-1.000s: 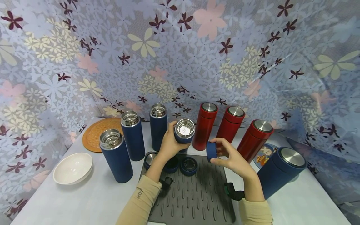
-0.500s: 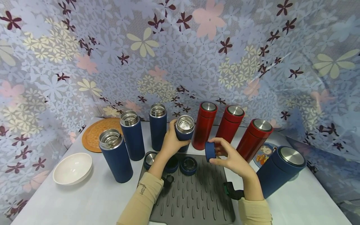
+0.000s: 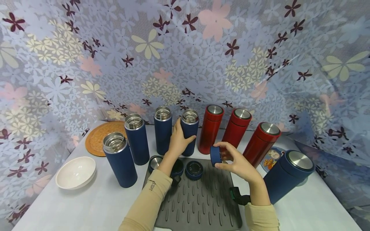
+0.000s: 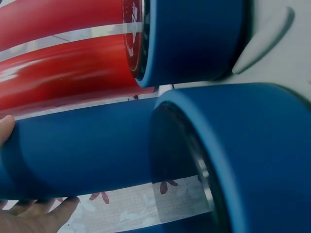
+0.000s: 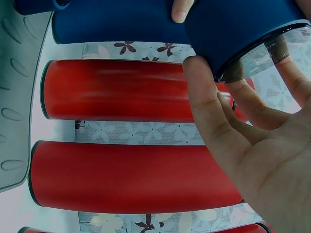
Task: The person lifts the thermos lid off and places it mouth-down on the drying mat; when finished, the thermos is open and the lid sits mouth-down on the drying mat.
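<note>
Over a white table [image 3: 95, 211], the left grip [image 3: 177, 141] clasps an upright blue flask [image 3: 190, 130]; the right grip [image 3: 235, 160] pinches a blue lid [image 3: 215, 156].

Soft, even light across my white table [image 3: 86, 208].
My head view stretches toward its edges, leaning the outermost navy bottle [image 3: 289, 178]; in my dimmer left-wrist view, glare streaks 1 red bottle [image 4: 73, 70] and the nearest blue lid [image 4: 262, 145] blurs.
</note>
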Demonstrator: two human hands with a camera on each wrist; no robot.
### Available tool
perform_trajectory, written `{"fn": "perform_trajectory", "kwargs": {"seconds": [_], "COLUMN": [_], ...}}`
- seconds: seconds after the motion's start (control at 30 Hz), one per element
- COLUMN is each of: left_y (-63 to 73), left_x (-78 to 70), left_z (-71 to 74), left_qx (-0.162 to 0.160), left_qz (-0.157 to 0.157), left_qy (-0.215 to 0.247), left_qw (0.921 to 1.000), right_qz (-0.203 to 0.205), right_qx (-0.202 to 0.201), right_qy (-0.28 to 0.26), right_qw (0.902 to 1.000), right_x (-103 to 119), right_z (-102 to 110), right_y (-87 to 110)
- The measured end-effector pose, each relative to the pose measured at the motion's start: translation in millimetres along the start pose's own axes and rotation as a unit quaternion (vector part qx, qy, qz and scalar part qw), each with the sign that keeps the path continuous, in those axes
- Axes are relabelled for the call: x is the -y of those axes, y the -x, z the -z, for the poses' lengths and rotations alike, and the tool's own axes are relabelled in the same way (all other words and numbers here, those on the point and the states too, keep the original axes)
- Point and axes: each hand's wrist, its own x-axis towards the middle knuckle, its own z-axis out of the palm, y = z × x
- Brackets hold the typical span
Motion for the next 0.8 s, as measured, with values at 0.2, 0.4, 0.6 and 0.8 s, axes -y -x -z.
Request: {"fn": "perform_trajectory", "kwargs": {"seconds": [0.2, 0.4, 0.6, 0.8], "left_y": [-2.8, -7.0, -10.7, -11.0], "left_x": [0.3, 2.5, 5.9, 7.2], "left_z": [-3.5, -0.9, 2.1, 4.1], "left_qx": [-0.004, 0.012, 0.028, 0.028], "left_qz": [0.008, 0.005, 0.0, 0.003], "left_qy": [-0.014, -0.012, -0.004, -0.005], "left_qw": [0.9999, 0.9998, 0.9996, 0.9996], "right_qz": [-0.001, 0.0, -0.001, -0.008], "right_qx": [0.001, 0.0, 0.0, -0.008], "right_qy": [0.001, 0.006, 0.013, 0.036], "right_qw": [1.0, 1.0, 0.9999, 0.9993], "right_x": [-0.5, -1.5, -1.6, -4.9], "right_z": [-0.3, 0.0, -0.5, -2.9], "right_y": [0.1, -0.2, -0.2, -3.7]}}
